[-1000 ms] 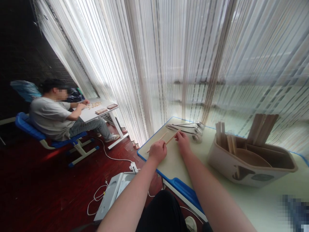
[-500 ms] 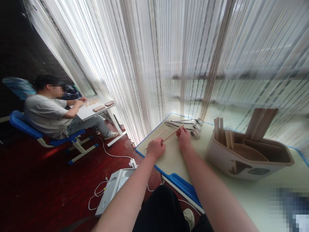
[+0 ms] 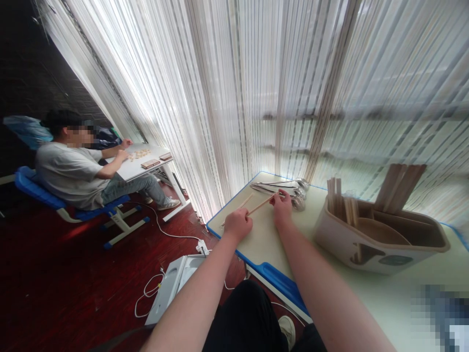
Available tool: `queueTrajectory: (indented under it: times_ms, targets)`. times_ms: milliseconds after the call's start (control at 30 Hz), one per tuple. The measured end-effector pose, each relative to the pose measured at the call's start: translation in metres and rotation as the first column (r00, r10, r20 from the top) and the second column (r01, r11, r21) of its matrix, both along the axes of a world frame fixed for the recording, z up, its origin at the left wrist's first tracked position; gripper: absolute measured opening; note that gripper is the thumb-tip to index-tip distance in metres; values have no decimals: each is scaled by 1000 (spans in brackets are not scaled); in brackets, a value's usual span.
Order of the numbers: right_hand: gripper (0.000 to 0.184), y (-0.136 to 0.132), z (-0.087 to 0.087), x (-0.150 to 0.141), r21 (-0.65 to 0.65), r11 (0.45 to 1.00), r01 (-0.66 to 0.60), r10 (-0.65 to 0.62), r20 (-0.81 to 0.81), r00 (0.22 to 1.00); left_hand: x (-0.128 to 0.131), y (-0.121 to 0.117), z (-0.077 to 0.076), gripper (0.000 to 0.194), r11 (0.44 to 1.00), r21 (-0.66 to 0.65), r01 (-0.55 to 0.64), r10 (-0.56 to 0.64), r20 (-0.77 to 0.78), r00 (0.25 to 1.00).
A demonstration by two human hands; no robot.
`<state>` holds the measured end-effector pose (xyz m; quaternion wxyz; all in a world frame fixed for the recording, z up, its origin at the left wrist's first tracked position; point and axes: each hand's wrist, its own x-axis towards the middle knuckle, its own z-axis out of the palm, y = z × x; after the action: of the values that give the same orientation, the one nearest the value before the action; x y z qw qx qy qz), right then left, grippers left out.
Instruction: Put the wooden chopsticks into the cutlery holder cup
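Note:
My left hand is closed in a fist around the lower end of a wooden chopstick. The chopstick slants up to my right hand, whose fingers pinch it near its far end. Beside my left fist, a pale wooden stick, likely another chopstick, lies on the table; the fist partly hides it. Just beyond my right fingers lies a bunch of metal spoons, their handles pointing left.
A beige divided caddy stands to the right, with bundles of wooden chopsticks upright in it. Behind the table hang sheer curtains. At the left, a person sits at a white table with small pale pieces.
My right hand has shifted slightly and turned at the chopstick's far end; my left hand holds nearly still. The seated person has drawn the hands apart and lifted one.

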<state>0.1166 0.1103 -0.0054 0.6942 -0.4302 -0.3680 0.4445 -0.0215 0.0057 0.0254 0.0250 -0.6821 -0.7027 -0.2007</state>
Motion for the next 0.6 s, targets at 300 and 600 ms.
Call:
queueTrajectory:
  times_ms: [300,600]
  targets:
    - [48,-2,1,-1,35,999,-9,12,-72,997,-1,1,-2,17,1000,14,20,-20,-5,1000]
    - [56,-21,55,-10,132,991,38,-48,71,996,2,-12,10,22,996,52,79,-83,80,993]
